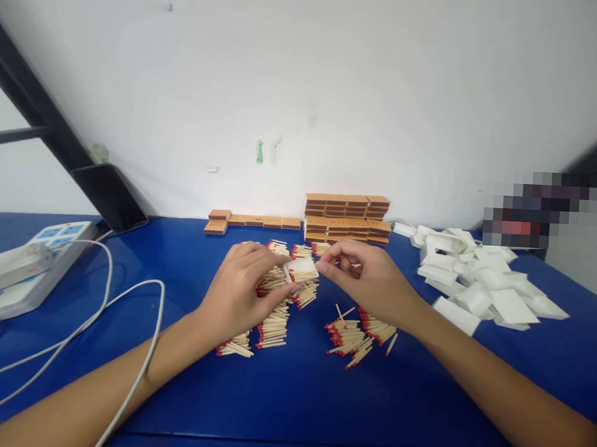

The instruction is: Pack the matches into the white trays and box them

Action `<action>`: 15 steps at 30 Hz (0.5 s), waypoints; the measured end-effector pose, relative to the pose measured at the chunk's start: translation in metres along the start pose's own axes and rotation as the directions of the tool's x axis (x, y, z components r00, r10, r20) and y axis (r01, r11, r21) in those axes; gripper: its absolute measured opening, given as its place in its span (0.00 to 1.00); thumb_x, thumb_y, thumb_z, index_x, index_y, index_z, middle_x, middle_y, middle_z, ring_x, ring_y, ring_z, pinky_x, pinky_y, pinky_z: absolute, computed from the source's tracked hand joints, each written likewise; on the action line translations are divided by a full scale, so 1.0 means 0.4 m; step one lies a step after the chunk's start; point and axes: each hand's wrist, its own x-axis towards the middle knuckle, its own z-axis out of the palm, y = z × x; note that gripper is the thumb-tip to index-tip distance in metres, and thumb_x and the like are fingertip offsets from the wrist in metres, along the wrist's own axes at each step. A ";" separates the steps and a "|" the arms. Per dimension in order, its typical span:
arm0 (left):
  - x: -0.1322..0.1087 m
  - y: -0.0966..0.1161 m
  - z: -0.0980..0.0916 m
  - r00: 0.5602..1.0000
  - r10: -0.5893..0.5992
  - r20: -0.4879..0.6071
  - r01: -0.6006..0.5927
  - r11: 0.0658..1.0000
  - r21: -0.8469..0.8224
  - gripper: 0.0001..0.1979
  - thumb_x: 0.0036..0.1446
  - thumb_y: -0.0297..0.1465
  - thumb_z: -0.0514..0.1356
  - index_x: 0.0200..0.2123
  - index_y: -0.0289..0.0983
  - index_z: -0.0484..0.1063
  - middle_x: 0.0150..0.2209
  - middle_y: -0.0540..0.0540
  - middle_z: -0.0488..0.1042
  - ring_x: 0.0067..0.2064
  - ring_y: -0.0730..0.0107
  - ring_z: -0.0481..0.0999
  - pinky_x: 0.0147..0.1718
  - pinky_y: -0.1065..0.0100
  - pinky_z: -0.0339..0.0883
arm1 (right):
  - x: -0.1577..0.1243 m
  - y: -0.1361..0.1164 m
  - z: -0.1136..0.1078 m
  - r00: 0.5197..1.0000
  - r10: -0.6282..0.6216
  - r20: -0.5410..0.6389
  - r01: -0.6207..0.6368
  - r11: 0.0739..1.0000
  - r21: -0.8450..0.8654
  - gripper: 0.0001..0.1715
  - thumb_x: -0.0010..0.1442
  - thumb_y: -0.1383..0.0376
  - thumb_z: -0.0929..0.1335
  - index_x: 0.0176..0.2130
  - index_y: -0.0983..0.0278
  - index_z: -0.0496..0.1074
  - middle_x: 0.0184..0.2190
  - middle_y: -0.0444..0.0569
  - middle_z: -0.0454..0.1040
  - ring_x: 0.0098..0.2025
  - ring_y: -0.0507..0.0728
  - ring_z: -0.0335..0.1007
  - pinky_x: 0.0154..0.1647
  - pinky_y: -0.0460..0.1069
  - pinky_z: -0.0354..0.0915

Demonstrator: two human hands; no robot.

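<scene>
My left hand (248, 281) grips a small white matchbox tray (305, 266) between thumb and fingers, tilted above the matches. A few red-tipped matches lie inside the tray. At the tray's right end, the thumb and forefinger of my right hand (358, 273) are pinched together; whatever they hold is too small to make out. Beneath and around my left hand lie rows of loose matches (273, 329), partly hidden by it. A further pile of matches (345, 336) lies below my right hand.
Orange matchboxes (346, 226) stand stacked by the wall, with a low row of matchboxes (263, 222) to their left. White empty trays (480, 276) are heaped at the right. A power strip (51, 257) and a white cable (160, 309) occupy the left; the cable crosses my left forearm.
</scene>
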 end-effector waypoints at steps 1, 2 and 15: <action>0.000 -0.001 0.000 1.000 0.000 -0.002 0.000 1.000 -0.002 0.17 0.64 0.41 0.70 0.52 0.37 0.77 0.43 0.43 0.83 0.46 0.56 0.78 0.46 0.54 0.70 | 0.000 0.000 -0.001 1.000 -0.010 0.017 0.010 1.000 -0.009 0.14 0.66 0.54 0.71 0.36 0.61 0.78 0.25 0.41 0.67 0.25 0.51 0.56 0.26 0.48 0.55; -0.001 -0.001 0.000 1.000 -0.001 -0.002 0.001 1.000 -0.005 0.17 0.64 0.40 0.70 0.51 0.37 0.78 0.43 0.43 0.83 0.46 0.56 0.78 0.46 0.54 0.70 | 0.000 -0.001 -0.001 0.999 -0.026 0.034 0.026 1.000 -0.014 0.14 0.67 0.54 0.71 0.36 0.61 0.77 0.27 0.42 0.68 0.26 0.51 0.57 0.27 0.48 0.56; 0.001 0.005 0.004 0.995 0.072 0.069 -0.067 0.995 -0.072 0.15 0.66 0.38 0.68 0.53 0.38 0.77 0.43 0.43 0.83 0.47 0.57 0.80 0.50 0.54 0.69 | -0.007 -0.007 0.018 0.966 -0.223 0.130 0.237 0.966 -0.102 0.08 0.70 0.63 0.71 0.36 0.61 0.76 0.31 0.43 0.70 0.34 0.54 0.64 0.38 0.50 0.59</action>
